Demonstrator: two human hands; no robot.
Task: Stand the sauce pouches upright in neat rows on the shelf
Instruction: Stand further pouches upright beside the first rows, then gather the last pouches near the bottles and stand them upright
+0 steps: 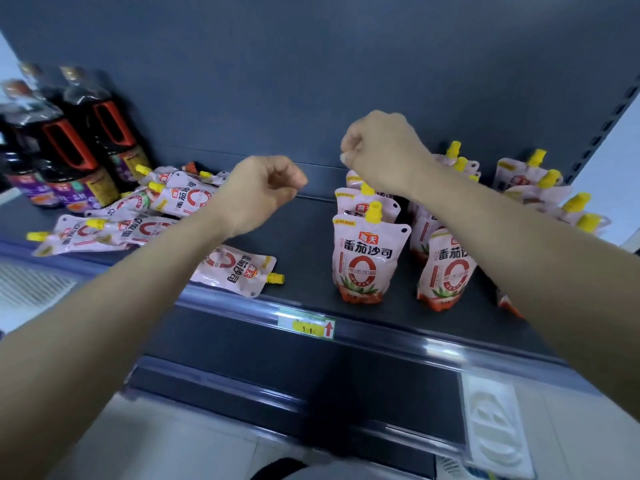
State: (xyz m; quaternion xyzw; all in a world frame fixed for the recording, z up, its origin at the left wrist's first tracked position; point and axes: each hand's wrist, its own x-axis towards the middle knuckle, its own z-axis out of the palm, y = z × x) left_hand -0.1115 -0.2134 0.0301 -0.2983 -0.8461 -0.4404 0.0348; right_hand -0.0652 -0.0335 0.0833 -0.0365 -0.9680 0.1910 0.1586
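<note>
Pink sauce pouches with yellow caps fill a dark shelf [304, 237]. Upright rows stand at the right: a front pouch [367, 261], a second row's front pouch [446, 271] and more pouches at the far right [540, 188]. A heap of pouches lies flat at the left [138, 209], and one single pouch lies flat near the front edge [239, 268]. My left hand [259, 192] hovers over the shelf's middle, fingers curled, holding nothing. My right hand [377, 150] hangs above the back of the first upright row, fingers closed, nothing visible in it.
Dark soy sauce bottles [69, 140] with red handles stand at the far left of the shelf. A price tag [306, 326] sits on the shelf's front rail. A lower shelf with a white package [491, 424] is below. The back panel is dark blue.
</note>
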